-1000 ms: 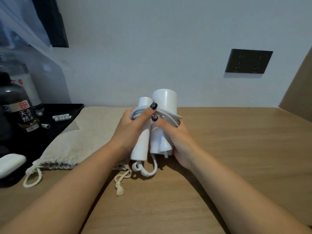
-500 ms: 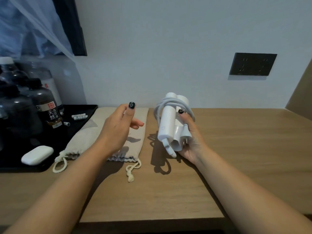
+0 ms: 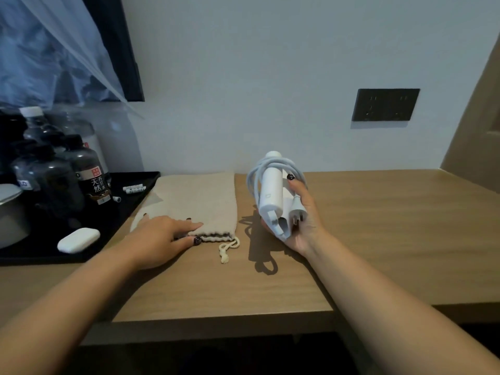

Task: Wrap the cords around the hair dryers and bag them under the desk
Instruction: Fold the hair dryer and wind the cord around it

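Wooden desk (image 3: pixel 378 226) against a pale wall; the right hand (image 3: pixel 303 220) curls round the white hair dryer (image 3: pixel 270 196) just above it, cord (image 3: pixel 253 182) looped on; the left hand (image 3: pixel 162 236) lies on the drawstring bag's (image 3: pixel 194 204) mouth, fingers fairly straight, not gripping as far as I see; one-handed, those coils might slacken and the plug (image 3: pixel 297 212) drop, snagging the narrow opening.

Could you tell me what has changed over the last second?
The left hand let go of the hair dryer and moved left and down onto the drawstring bag. The right hand alone still grips the dryer with its wrapped cord. The bag stayed on the desk.
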A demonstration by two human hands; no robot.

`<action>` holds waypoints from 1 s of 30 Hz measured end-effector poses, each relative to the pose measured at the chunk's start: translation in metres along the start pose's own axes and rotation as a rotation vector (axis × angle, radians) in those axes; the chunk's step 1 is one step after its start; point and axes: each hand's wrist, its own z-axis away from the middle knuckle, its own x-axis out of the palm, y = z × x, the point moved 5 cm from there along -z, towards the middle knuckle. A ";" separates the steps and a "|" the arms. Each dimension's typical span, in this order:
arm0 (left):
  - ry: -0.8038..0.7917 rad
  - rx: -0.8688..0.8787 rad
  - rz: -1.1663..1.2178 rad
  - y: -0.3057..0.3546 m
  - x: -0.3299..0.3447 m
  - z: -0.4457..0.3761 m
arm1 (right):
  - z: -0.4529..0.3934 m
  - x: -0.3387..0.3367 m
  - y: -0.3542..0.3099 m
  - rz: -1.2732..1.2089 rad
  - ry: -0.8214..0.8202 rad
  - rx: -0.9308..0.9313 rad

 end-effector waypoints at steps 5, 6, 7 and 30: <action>0.117 0.018 0.184 0.044 0.012 -0.009 | 0.028 -0.008 -0.004 -0.047 -0.014 -0.008; 0.116 0.026 0.221 0.053 0.015 -0.011 | 0.034 -0.012 -0.006 -0.060 -0.010 -0.010; 0.110 0.037 0.251 0.061 0.018 -0.014 | 0.040 -0.016 -0.008 -0.075 -0.004 -0.008; 0.299 0.143 0.250 0.114 0.008 -0.009 | 0.127 -0.049 -0.045 0.076 -0.042 0.022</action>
